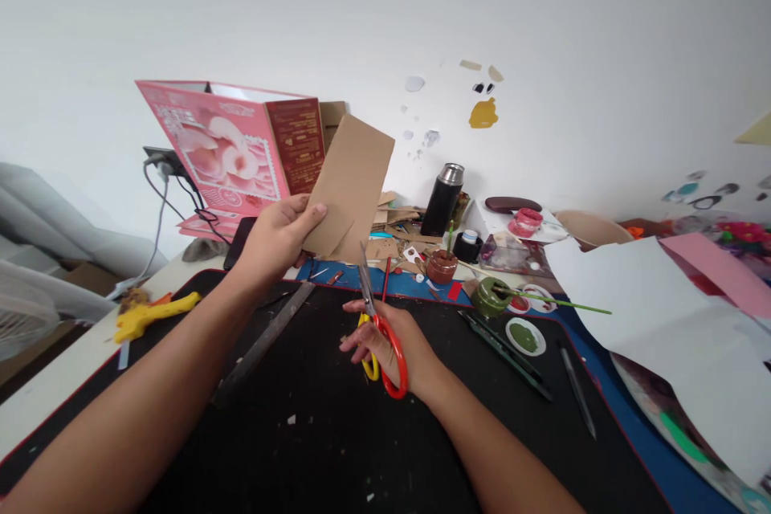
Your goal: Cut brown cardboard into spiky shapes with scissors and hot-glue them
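Up front, gripping a brown cardboard strip (352,185) in the left hand (277,237), fingers clamped on its lower corner, lifted and tilted above the black mat (301,434). Lower down, holding red-and-yellow scissors (374,321) in the right hand (391,345), fingers closed through the loops, blades upward, tips just below the strip. Beside the left wrist, a metal ruler (265,341) flat on the mat.
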The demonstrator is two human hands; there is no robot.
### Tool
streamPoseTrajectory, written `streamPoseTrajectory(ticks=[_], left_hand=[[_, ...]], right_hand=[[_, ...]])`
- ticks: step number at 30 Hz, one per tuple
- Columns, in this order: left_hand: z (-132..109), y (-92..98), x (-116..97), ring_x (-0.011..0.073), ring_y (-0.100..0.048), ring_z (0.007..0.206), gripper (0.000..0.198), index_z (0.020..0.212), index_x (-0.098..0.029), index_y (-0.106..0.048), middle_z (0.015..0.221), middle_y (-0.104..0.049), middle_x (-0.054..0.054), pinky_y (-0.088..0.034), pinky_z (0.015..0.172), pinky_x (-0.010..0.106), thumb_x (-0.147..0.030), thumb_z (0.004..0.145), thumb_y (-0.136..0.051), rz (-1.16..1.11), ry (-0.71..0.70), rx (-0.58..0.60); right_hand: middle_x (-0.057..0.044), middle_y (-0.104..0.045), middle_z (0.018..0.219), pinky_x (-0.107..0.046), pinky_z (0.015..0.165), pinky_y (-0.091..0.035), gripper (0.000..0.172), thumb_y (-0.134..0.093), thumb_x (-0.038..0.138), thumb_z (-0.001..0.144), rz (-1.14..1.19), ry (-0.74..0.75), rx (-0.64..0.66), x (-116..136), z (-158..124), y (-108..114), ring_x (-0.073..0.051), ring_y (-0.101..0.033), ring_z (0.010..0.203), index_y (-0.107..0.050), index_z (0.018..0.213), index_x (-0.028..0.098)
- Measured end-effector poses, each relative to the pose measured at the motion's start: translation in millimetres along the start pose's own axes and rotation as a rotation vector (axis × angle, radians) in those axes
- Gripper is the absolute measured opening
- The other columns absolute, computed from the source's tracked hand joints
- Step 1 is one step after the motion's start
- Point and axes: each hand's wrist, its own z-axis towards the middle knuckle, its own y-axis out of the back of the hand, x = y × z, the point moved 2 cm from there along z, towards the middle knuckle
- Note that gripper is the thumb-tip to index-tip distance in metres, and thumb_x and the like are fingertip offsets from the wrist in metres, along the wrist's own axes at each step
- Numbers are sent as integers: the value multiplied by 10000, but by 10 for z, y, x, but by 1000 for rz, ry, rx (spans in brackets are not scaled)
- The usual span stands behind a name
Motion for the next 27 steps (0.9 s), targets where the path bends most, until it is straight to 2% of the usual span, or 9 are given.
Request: streamPoseTrajectory(ticks=[8, 17, 22, 27], left_hand=[[1, 4, 10, 112, -482, 380, 346, 1035, -172, -710, 608, -623, -30, -340, 335, 210, -495, 915, -733, 16, -1, 17], [-8, -4, -5, 110, -472, 373, 336, 1026, -168, -709, 608, -618, -29, -324, 323, 213, -484, 913, -732, 11, 16, 3], [8, 5, 14, 103, -426, 348, 330, 1040, -174, -717, 560, -574, -48, -290, 320, 215, -481, 919, -727, 2, 14, -5], [11, 0, 30, 110, -468, 364, 331, 1028, -180, -715, 582, -594, -39, -319, 328, 212, -489, 913, -737, -2, 14, 20]], right_hand=[[-125, -808, 931, -368, 686, -623, 1058, -716, 972, 776, 2, -5, 47, 9, -13, -1, -261, -788, 735, -667, 1455, 162], [-167, -840, 1001, -378, 701, -610, 1111, -594, 1035, 788, -121, 20, 68, -4, -17, 38, -285, -819, 741, -652, 1505, 189], [-140, -829, 974, -377, 701, -611, 1055, -607, 1005, 830, -155, 17, 68, -19, -26, 33, -281, -814, 747, -643, 1519, 206], [-136, -817, 976, -377, 718, -611, 1014, -634, 967, 859, -176, 8, 83, 4, -38, 19, -285, -816, 776, -637, 1531, 207]])
